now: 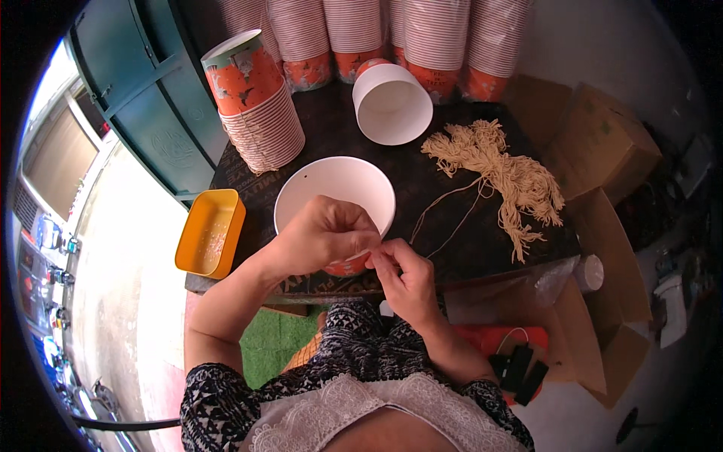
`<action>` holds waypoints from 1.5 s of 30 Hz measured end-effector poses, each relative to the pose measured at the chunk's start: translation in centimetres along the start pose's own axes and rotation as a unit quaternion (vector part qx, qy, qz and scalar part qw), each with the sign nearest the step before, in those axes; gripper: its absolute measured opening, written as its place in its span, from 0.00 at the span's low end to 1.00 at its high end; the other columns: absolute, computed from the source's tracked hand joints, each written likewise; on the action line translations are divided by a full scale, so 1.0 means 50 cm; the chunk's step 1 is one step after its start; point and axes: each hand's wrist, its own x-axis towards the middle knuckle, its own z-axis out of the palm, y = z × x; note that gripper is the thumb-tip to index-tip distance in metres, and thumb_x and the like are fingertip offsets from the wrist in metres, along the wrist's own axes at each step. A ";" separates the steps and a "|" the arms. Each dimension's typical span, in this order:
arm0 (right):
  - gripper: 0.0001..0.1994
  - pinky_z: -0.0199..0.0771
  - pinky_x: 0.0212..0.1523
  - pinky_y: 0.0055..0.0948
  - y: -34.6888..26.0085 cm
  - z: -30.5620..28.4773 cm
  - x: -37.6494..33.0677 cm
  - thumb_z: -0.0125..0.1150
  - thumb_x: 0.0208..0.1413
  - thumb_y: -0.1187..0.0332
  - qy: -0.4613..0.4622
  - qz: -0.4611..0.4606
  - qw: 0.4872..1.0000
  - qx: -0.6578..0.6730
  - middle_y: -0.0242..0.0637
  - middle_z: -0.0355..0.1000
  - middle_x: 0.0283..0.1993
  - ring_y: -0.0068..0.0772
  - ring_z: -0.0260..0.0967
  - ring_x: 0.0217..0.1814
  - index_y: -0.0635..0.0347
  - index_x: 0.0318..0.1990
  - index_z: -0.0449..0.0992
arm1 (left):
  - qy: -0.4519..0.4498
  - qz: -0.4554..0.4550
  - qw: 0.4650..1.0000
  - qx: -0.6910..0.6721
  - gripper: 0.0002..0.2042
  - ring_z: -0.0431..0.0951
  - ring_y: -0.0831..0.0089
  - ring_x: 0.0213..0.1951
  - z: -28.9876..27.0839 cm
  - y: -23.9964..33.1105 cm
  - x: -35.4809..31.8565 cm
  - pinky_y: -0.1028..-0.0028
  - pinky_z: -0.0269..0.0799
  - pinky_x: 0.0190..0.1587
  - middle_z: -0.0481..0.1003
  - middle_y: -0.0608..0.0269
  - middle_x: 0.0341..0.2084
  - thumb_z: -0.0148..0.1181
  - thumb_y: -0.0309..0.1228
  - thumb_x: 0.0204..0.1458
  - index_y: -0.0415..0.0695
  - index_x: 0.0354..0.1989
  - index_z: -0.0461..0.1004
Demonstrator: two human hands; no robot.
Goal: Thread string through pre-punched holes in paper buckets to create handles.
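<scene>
My left hand is closed above the near rim of a white-lined paper bucket, which stands upright with its orange outside partly showing below my hands. A small dark hole shows in its far left wall. My right hand pinches close against the left fingertips at the near right rim. Whatever lies between the fingertips is too small to make out. Thin strands of beige cord run from a cord bundle on the right down to beside my right hand.
A yellow tray with small pale bits stands at the table's left edge. Behind are a leaning bucket stack, a bucket on its side and several wrapped stacks. Open cardboard boxes stand right of the black table.
</scene>
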 end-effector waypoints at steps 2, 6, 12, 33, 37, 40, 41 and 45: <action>0.03 0.71 0.30 0.23 -0.010 -0.004 0.002 0.57 0.61 0.76 -0.005 0.045 0.998 0.038 0.36 0.75 0.28 0.21 0.73 0.29 0.66 0.39 0.73 | -0.011 0.085 0.996 -0.006 0.03 0.77 0.81 0.31 -0.004 -0.016 0.008 0.79 0.73 0.35 0.79 0.65 0.27 0.60 0.21 0.55 0.32 0.34 0.78; 0.07 0.66 0.27 0.19 -0.025 -0.032 0.004 0.56 0.60 0.78 0.038 0.041 0.994 0.097 0.31 0.70 0.28 0.16 0.66 0.27 0.66 0.44 0.70 | 0.013 0.098 0.995 0.001 0.03 0.77 0.81 0.32 0.001 -0.025 0.014 0.79 0.73 0.35 0.79 0.65 0.28 0.61 0.20 0.55 0.33 0.35 0.78; 0.06 0.66 0.32 0.20 -0.074 -0.081 0.043 0.53 0.52 0.84 -0.055 -0.089 0.993 0.059 0.36 0.69 0.34 0.21 0.67 0.32 0.64 0.36 0.70 | 0.048 0.100 0.989 0.092 0.05 0.77 0.81 0.31 0.002 -0.023 0.014 0.78 0.73 0.33 0.79 0.65 0.28 0.64 0.20 0.51 0.35 0.36 0.78; 0.13 0.72 0.47 0.33 -0.042 -0.062 0.106 0.55 0.56 0.83 -0.069 -0.161 0.983 -0.060 0.46 0.65 0.47 0.44 0.69 0.47 0.71 0.49 0.70 | 0.100 0.212 0.943 0.236 0.06 0.80 0.65 0.30 0.007 -0.030 0.016 0.70 0.74 0.34 0.79 0.57 0.27 0.66 0.22 0.48 0.37 0.33 0.75; 0.11 0.72 0.46 0.33 -0.042 -0.058 0.108 0.56 0.55 0.83 -0.067 -0.158 0.984 -0.052 0.46 0.65 0.47 0.44 0.70 0.47 0.71 0.46 0.71 | 0.100 0.210 0.945 0.228 0.06 0.81 0.64 0.33 0.006 -0.030 0.015 0.69 0.75 0.37 0.79 0.56 0.29 0.66 0.23 0.48 0.38 0.33 0.76; 0.10 0.73 0.44 0.34 -0.042 -0.055 0.108 0.57 0.54 0.84 -0.050 -0.166 0.983 -0.065 0.46 0.65 0.46 0.45 0.70 0.46 0.69 0.44 0.71 | 0.099 0.199 0.946 0.235 0.06 0.81 0.64 0.34 0.008 -0.021 0.013 0.69 0.74 0.38 0.80 0.57 0.30 0.67 0.23 0.48 0.38 0.33 0.76; 0.09 0.73 0.43 0.35 -0.037 -0.055 0.110 0.57 0.53 0.84 -0.044 -0.173 0.982 -0.067 0.45 0.66 0.45 0.45 0.71 0.45 0.69 0.43 0.71 | 0.099 0.188 0.948 0.237 0.06 0.81 0.65 0.34 0.009 -0.019 0.013 0.69 0.74 0.38 0.80 0.57 0.30 0.67 0.23 0.48 0.38 0.33 0.77; 0.09 0.72 0.41 0.31 -0.035 -0.046 0.111 0.58 0.47 0.86 -0.008 -0.181 0.981 -0.073 0.43 0.68 0.41 0.42 0.70 0.41 0.66 0.36 0.70 | 0.089 0.189 0.951 0.229 0.06 0.80 0.66 0.33 0.003 -0.027 0.016 0.70 0.74 0.38 0.80 0.58 0.30 0.67 0.23 0.48 0.39 0.33 0.77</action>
